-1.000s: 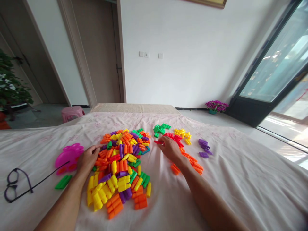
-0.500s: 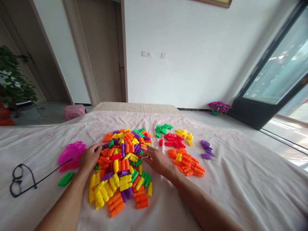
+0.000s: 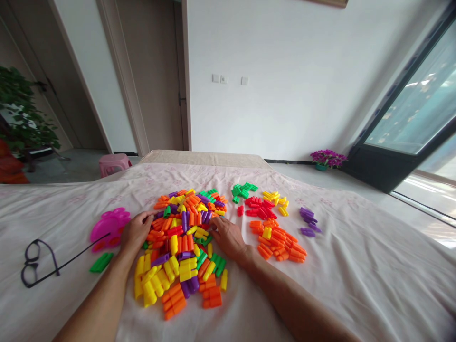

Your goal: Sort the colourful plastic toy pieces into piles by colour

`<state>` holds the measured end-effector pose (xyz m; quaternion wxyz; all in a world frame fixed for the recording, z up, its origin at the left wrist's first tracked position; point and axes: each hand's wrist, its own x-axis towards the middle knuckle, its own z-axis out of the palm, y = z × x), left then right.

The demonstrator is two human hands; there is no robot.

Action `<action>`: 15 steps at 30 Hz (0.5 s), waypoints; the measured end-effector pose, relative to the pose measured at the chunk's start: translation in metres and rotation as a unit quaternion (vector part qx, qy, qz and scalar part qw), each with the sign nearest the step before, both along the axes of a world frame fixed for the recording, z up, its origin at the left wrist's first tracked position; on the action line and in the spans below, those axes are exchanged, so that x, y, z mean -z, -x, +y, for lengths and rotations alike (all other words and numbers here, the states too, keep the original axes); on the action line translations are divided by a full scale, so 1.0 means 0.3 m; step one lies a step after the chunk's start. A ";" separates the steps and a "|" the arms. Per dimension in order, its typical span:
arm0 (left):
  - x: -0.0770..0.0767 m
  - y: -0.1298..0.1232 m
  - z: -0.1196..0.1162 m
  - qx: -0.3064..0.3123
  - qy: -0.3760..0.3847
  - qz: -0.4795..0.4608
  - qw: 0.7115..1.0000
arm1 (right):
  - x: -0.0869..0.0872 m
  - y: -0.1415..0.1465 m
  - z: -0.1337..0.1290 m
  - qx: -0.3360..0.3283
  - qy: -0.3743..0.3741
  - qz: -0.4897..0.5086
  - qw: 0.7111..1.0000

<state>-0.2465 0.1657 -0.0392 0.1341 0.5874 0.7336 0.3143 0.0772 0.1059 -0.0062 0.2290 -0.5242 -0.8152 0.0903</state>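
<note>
The right grip (image 3: 228, 239) has left the red blocks (image 3: 261, 210); the mixed pile (image 3: 185, 243) lies between it and the left grip (image 3: 135, 233), both closures unclear.

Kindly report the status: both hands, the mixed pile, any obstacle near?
Left hand at left edge of mixed pile, right hand at its right; grips unclear. Orange group apart, right. Dark glasses left, not between hands and pile.

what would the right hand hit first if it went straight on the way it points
Probably the purple pieces in the mixed pile; the right hand looks close to them, though depth is unclear.
</note>
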 end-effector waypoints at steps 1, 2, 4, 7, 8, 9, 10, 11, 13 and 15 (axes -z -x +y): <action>0.001 0.001 0.000 0.001 0.000 0.000 1.000 | 0.001 0.001 0.000 0.003 -0.001 -0.002 1.000; 0.002 0.001 0.001 0.000 0.000 0.002 1.000 | 0.001 0.002 0.001 0.004 -0.001 -0.006 1.000; 0.005 0.003 0.001 0.001 -0.004 0.004 1.000 | 0.000 0.003 0.001 0.002 0.002 -0.019 1.000; 0.010 0.005 0.004 0.006 -0.011 0.004 1.000 | -0.006 0.006 0.001 -0.006 0.008 -0.040 0.999; 0.013 0.006 0.006 0.007 -0.013 0.002 1.000 | -0.009 0.007 0.001 -0.008 0.010 -0.044 0.999; 0.016 0.008 0.007 0.006 -0.013 0.002 1.000 | -0.013 0.007 0.001 -0.007 0.012 -0.046 0.999; 0.018 0.009 0.008 0.005 -0.013 0.001 1.000 | -0.017 0.008 0.000 -0.003 0.015 -0.047 0.999; 0.021 0.010 0.009 0.005 -0.013 0.001 1.000 | -0.020 0.008 -0.001 0.003 0.020 -0.049 0.999; 0.024 0.012 0.011 0.005 -0.014 -0.003 1.000 | -0.026 0.009 -0.003 0.017 0.033 -0.052 0.998; 0.026 0.013 0.011 0.007 -0.015 -0.007 1.000 | -0.025 0.009 -0.003 0.015 0.037 -0.055 0.998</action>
